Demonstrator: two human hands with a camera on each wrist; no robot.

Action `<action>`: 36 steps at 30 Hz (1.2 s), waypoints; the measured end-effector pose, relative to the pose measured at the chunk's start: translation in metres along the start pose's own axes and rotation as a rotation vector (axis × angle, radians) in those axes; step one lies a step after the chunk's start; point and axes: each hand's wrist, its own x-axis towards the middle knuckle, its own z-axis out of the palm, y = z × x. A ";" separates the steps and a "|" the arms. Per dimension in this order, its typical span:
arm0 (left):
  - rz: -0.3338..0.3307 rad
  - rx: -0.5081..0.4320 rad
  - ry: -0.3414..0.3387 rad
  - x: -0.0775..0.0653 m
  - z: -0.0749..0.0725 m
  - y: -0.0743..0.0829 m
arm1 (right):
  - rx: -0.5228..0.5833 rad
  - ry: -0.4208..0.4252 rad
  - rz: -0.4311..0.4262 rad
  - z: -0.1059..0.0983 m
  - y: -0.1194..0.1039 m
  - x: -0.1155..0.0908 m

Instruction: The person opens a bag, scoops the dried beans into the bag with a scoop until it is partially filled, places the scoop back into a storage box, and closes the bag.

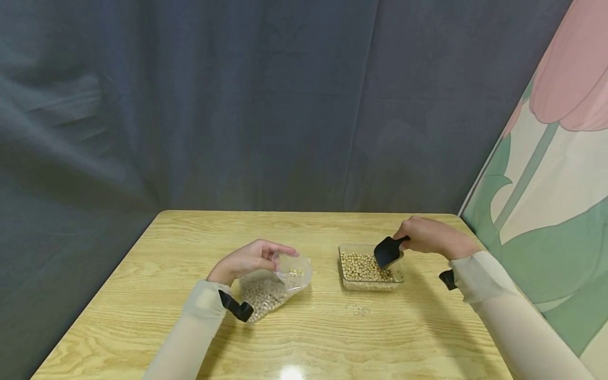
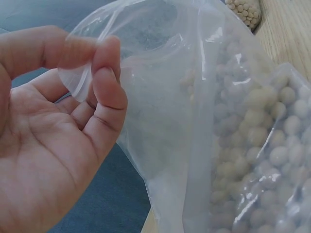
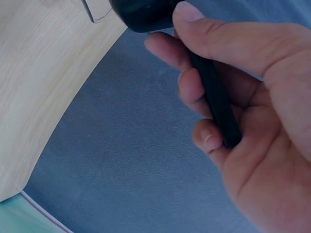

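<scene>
My left hand (image 1: 252, 259) pinches the rim of a clear plastic bag (image 1: 298, 274) between thumb and fingers, and the bag's mouth gapes toward the right. Pale round soybeans (image 2: 272, 160) fill the lower part of the bag, which lies on the table. My right hand (image 1: 425, 235) grips a black scoop (image 1: 387, 252) by its handle (image 3: 214, 97), thumb pressed near the blade. The scoop's blade tilts down over the right side of a clear rectangular container (image 1: 372, 286), its tip at the soybeans (image 1: 363, 265) inside.
Both the bag and the container are on a light wood-grain table (image 1: 190, 338). A dark curtain (image 1: 256, 105) hangs behind the table's far edge. Along the right side stands a panel (image 1: 546, 211) with a printed tulip.
</scene>
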 end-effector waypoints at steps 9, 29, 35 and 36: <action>-0.014 0.007 0.009 0.000 0.002 0.001 | -0.004 -0.045 0.046 -0.005 -0.008 0.003; -0.003 -0.016 -0.001 -0.001 0.003 -0.001 | -0.034 -0.097 0.197 0.004 -0.017 0.015; 0.013 -0.014 -0.012 -0.001 0.001 -0.003 | 0.024 -0.108 0.204 0.008 -0.018 0.017; 0.017 -0.013 -0.013 -0.001 0.001 -0.004 | 0.029 -0.105 0.200 0.008 -0.018 0.017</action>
